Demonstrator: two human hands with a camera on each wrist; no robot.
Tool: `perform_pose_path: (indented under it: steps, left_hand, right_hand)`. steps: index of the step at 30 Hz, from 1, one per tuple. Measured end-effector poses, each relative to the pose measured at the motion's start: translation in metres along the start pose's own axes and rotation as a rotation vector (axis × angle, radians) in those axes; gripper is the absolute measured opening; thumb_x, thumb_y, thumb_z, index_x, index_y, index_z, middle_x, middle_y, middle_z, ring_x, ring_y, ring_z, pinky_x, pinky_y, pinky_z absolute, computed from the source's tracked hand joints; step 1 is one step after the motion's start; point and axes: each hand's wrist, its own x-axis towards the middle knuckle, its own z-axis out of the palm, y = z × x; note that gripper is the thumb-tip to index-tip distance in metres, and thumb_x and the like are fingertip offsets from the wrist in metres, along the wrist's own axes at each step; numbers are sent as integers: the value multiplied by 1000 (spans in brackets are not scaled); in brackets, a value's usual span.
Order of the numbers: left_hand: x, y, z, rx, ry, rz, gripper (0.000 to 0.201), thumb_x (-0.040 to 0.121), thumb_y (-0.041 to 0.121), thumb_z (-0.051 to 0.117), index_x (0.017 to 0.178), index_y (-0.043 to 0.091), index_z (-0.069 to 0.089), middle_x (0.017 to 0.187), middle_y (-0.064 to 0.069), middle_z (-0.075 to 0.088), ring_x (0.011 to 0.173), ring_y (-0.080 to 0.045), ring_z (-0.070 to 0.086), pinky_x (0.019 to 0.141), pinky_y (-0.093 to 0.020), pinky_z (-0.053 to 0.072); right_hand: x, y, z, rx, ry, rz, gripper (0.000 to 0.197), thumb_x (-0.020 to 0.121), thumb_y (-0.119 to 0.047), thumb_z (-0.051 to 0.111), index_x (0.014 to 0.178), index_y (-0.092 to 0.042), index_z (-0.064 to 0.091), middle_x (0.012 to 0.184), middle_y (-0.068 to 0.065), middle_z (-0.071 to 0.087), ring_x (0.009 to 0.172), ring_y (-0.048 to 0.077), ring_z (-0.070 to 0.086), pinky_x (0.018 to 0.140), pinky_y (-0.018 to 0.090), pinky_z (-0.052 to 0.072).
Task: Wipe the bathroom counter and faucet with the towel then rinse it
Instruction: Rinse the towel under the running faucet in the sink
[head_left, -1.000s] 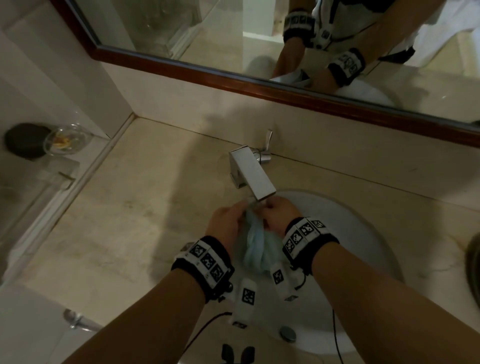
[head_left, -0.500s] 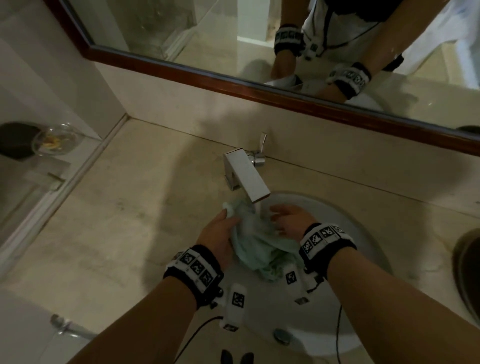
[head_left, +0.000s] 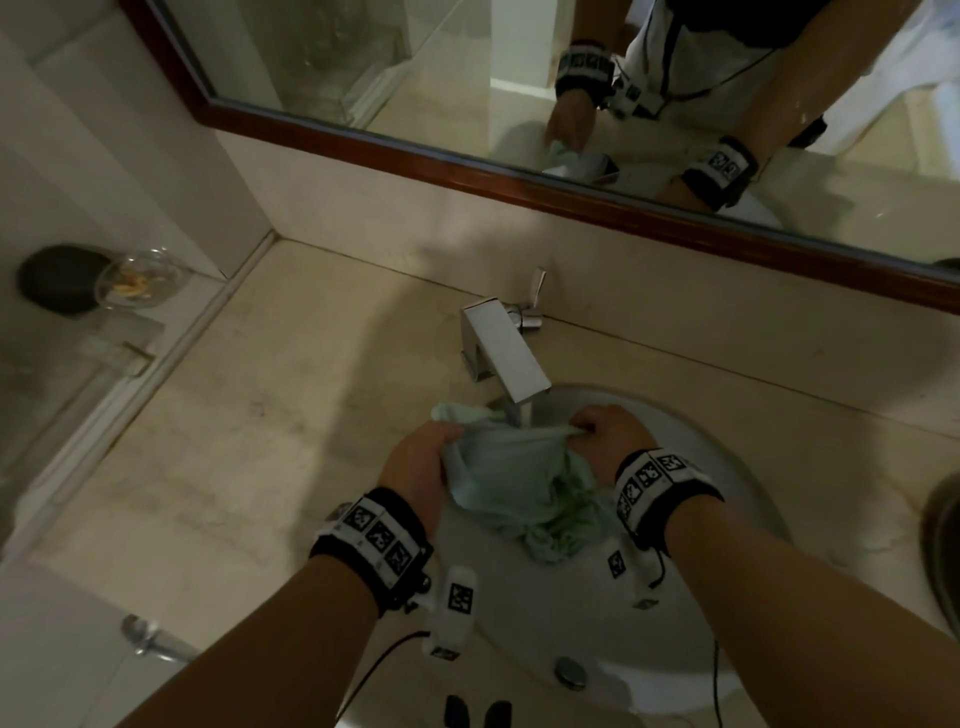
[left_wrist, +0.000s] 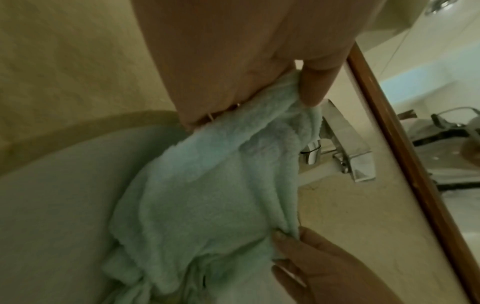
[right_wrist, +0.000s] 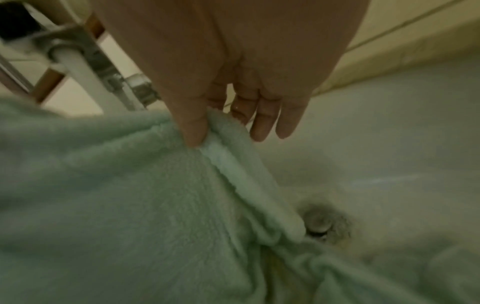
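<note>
Under the faucet (head_left: 506, 358) spout, over the sink (head_left: 727, 467), the towel (head_left: 524, 488) is stretched sideways between both hands, its top edge running left to right directly beneath the outlet. The left hand (head_left: 415, 467) grips one end with curled fingers; the right hand (head_left: 605, 434) pinches the other between thumb and forefinger, remaining fingers loose. Both hands sit equally close. The towel is pale green terry, bunched and hanging into the basin, away from the beige tabletop (head_left: 234, 441).
</note>
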Motion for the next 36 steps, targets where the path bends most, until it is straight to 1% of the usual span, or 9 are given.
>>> perform_pose_path:
  steps: [2,7,14,19,22,27,30,32,36]
  left_hand:
    - [0,-4,3,67,-1,2,60,73,31,74,124,2,67,118,-21,69,110,-38,65,100,-49,52]
    - [1,-12,18,126,-12,26,23,99,26,61,105,8,72,90,-9,76,82,-26,71,69,-33,57]
    - [10,-23,21,244,-3,-54,36,104,25,48,133,6,55,114,-7,57,100,-25,55,103,-47,43]
    - [19,-41,26,541,53,-98,13,97,22,64,87,13,63,78,-11,53,69,-21,45,74,-33,40]
    - [19,-53,32,668,-18,-167,25,98,26,63,110,4,64,100,-17,61,96,-26,54,87,-37,50]
    - [22,-74,48,725,-93,-215,11,101,16,58,91,14,62,97,-7,61,79,-23,54,81,-33,45]
    - [26,-78,48,853,-106,-169,24,102,16,56,122,6,63,129,-15,62,115,-33,59,101,-37,47]
    - [34,-79,45,884,-52,-132,37,95,17,66,127,0,62,129,-18,63,114,-30,61,102,-38,49]
    - [44,-78,40,731,26,-135,18,74,22,78,83,17,63,99,-11,62,96,-28,62,95,-45,55]
  right_hand:
    - [-3,6,-11,21,35,20,23,90,-28,61,108,-18,70,108,1,66,99,23,60,81,26,43]
    - [-26,15,-38,179,200,62,11,95,-28,57,104,-26,63,92,-5,63,76,9,56,62,22,41]
    - [-15,25,-44,336,20,243,39,87,-44,56,122,-30,60,113,4,66,93,26,68,86,45,58]
    - [-16,35,-22,-36,-285,357,40,102,-33,47,126,-5,61,129,13,60,115,31,59,100,39,49]
    - [-23,58,14,-136,-396,343,38,100,-39,50,127,-13,59,129,7,60,115,29,58,93,35,47]
    - [-29,86,68,-26,-351,313,55,85,-56,64,133,-32,52,131,-7,56,114,25,57,98,36,46]
    - [-34,85,78,-47,-314,316,48,88,-61,57,126,-32,55,126,-6,58,107,23,57,93,32,46]
    - [-30,82,72,26,-278,375,40,94,-50,56,119,-20,62,123,6,62,104,28,59,89,33,48]
    - [-24,75,45,211,-192,394,38,97,-38,53,121,-13,66,122,9,64,108,30,60,93,35,48]
